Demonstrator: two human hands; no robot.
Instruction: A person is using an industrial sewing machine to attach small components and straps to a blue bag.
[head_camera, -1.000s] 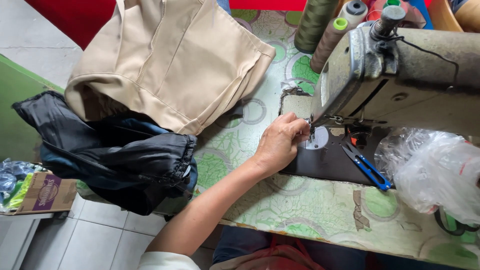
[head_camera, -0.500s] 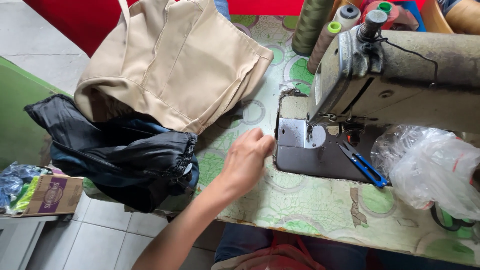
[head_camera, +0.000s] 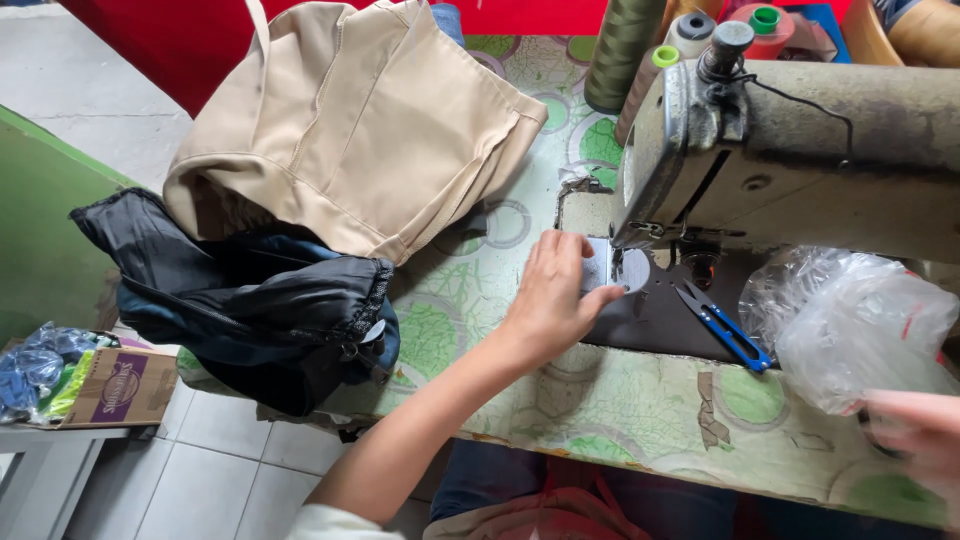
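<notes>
Beside the sewing machine (head_camera: 800, 150), the left hand (head_camera: 552, 300) rests flat on the counter (head_camera: 600, 400), fingers (head_camera: 570, 250) loosely spread, holding nothing. The right hand (head_camera: 915, 435) is blurred; its grip cannot be told.

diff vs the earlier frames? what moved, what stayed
The left hand pulled back from the needle area toward the table edge, then returned; it now rests flat on the sewing machine bed beside the needle plate, holding nothing. The right hand has entered at lower right, blurred. Beige bag, dark garment and blue snips stayed put.
</notes>
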